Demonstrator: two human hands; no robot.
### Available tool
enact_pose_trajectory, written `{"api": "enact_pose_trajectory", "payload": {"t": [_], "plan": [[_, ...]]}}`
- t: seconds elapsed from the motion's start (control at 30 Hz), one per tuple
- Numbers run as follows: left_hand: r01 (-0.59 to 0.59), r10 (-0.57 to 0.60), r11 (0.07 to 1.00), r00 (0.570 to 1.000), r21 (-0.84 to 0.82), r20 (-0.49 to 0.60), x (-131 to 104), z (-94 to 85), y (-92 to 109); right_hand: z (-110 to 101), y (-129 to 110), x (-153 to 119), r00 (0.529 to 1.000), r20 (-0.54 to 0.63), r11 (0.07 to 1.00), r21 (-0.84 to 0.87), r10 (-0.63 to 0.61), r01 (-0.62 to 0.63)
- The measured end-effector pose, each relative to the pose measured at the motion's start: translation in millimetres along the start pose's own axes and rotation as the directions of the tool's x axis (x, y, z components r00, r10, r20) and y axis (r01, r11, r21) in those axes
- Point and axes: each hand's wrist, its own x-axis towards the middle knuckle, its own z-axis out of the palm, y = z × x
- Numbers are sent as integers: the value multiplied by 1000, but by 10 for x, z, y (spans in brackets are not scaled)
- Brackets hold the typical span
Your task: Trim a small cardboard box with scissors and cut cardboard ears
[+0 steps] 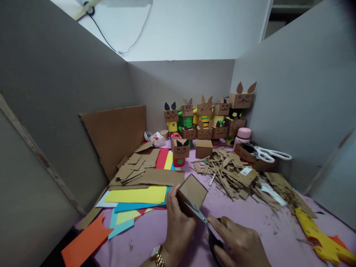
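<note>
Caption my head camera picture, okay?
Left hand holds a brown cardboard box; right hand holds black-handled metal scissors at its edge.

Near the front edge of the desk (148, 237), the left hand (180, 222) holds the box (194, 190), with scissors (202, 217) in the right hand (237, 237). Paper (136, 195) lies toward the left edge, cardboard (136, 168) behind it; scraps (226, 168) lie toward the right edge. Figures (204, 109) stand along the back edge.

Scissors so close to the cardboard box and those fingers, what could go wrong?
The scissors in the right hand have their blades against the cardboard box, near the left hand that holds it. If they slipped, they might nick a finger. They could also scratch or dent the box.
</note>
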Motion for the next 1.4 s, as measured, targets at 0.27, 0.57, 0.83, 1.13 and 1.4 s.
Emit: {"api": "enact_pose_trajectory", "payload": {"t": [0.27,0.57,0.83,1.13,1.4], "plan": [[13,-13,999,1000,-31,2,-2,-10,-1,50,30,3,999,9,999,2,-44,44],[-66,67,995,998,71,-13,-26,2,53,44,0,14,1000,16,1000,11,-1,1],[1,-1,1000,1000,23,30,-32,10,65,4,-63,12,998,14,997,-49,60,-59],[73,-70,996,996,-51,55,-35,12,84,32,4,-14,1000,9,999,-40,-27,27],[23,-22,999,999,-24,46,-46,26,56,60,6,17,998,55,1000,-31,7,-5]]}}
